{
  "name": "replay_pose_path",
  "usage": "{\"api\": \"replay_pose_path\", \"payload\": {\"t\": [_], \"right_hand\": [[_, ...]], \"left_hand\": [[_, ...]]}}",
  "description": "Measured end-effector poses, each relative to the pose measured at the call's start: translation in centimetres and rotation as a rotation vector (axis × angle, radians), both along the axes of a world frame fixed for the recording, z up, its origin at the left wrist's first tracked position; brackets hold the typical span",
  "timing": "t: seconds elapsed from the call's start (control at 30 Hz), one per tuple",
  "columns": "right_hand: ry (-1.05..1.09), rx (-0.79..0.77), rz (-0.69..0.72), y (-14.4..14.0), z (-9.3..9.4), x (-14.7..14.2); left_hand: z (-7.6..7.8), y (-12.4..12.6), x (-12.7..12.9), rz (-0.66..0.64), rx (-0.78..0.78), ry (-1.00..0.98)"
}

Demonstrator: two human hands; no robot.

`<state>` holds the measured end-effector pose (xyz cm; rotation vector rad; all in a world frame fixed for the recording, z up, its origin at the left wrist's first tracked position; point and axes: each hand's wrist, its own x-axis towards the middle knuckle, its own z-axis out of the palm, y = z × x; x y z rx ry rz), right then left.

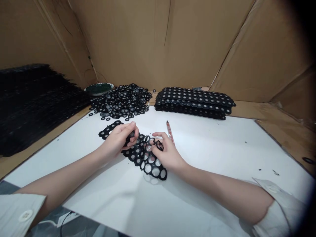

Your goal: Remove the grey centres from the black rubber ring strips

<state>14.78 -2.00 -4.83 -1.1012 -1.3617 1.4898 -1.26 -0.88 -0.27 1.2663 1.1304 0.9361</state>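
Note:
A black sheet with rows of round holes (137,160) lies slantwise on the white tabletop. Toward its far left end the holes hold ringed pale discs; those at the near right end look open. My left hand (124,135) is closed above the sheet, thumb against the bent index finger. Something dark shows inside its curled fingers, too hidden to make out. On the right edge, my right hand (169,153) pinches the sheet between thumb and fingers, lifting and bending that part slightly. Just beyond this hand lies a pencil-like stick with a dark tip (169,131).
Loose black rings with pale centres (120,100) form a heap at the back left, beside a dish of dark green bits (98,88). Stacked perforated black sheets (194,102) stand at the back right. A tall black stack (37,105) is far left. Cardboard walls (148,42) enclose the table.

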Motion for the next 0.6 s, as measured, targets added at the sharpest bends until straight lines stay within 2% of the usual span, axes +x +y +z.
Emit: {"api": "replay_pose_path", "payload": {"t": [0.13, 0.23, 0.33, 0.43, 0.6], "right_hand": [[0.003, -0.068, 0.023, 0.3, 0.2, 0.0], [0.001, -0.039, 0.073, 0.4, 0.4, 0.1], [-0.001, 0.004, 0.094, 0.3, 0.5, 0.1], [-0.018, 0.024, 0.117, 0.1, 0.6, 0.1], [-0.073, 0.142, 0.158, -0.1, 0.9, 0.1]], "left_hand": [[-0.5, 0.6, -0.4, 0.095, 0.005, 0.189], [-0.9, 0.8, -0.7, 0.131, 0.164, 0.504], [-1.1, 0.4, -0.7, 0.1, 0.366, 0.756], [-1.0, -0.2, -0.2, 0.061, 0.468, 0.852], [-0.9, -1.6, 0.7, -0.063, 0.471, 0.841]]}}
